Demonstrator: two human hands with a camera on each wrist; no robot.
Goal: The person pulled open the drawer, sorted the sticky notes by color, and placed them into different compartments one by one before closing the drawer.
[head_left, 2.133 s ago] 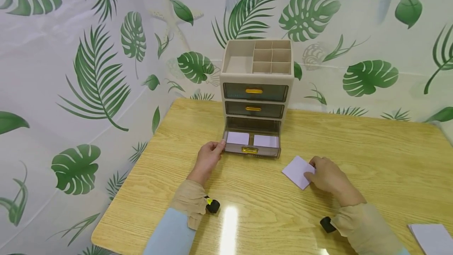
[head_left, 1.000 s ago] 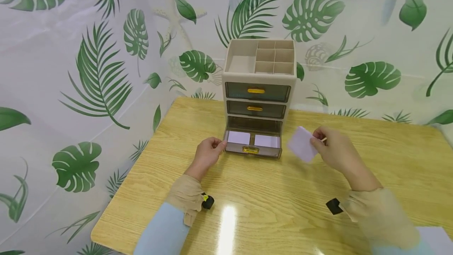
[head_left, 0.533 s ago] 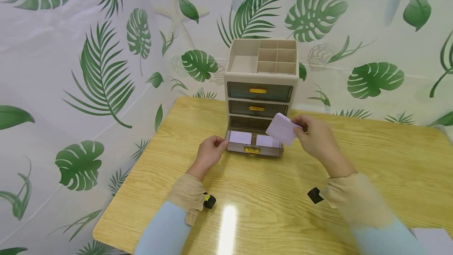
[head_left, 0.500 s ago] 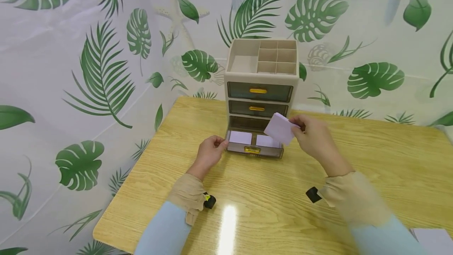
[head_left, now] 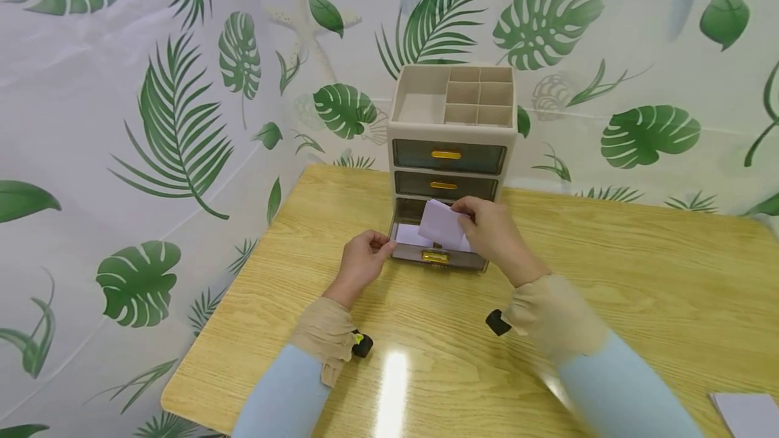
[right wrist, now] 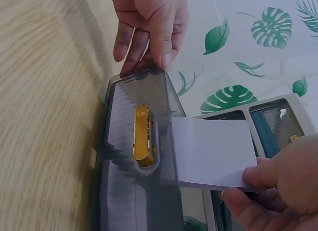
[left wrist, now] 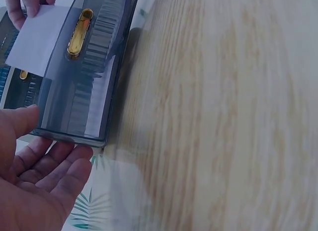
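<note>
In the head view, a beige drawer organizer (head_left: pixel 453 132) stands on the table with its bottom drawer (head_left: pixel 462 261) pulled out. My left hand (head_left: pixel 359 263) holds that drawer's left front corner, thumb and fingers at its edge. My right hand (head_left: pixel 496 232) pinches a thin stack of lilac note paper (head_left: pixel 439 223) by its right edge, tilted above the drawer. Inside the drawer lies a lilac paper stack (head_left: pixel 406 235) on the left, and another, mostly covered, on the right. The right wrist view shows the held stack (right wrist: pixel 213 151) behind the drawer front.
More lilac paper (head_left: pixel 745 414) lies at the table's lower right. Two upper drawers with gold handles (head_left: pixel 446 154) are closed. Divided compartments (head_left: pixel 479 94) top the organizer. A leaf-patterned cloth (head_left: pixel 341 12) hangs behind the wooden table (head_left: pixel 608 276).
My right hand has lifted the note paper stack off the table and carried it left, over the open drawer. My left hand has stayed at the drawer corner.
</note>
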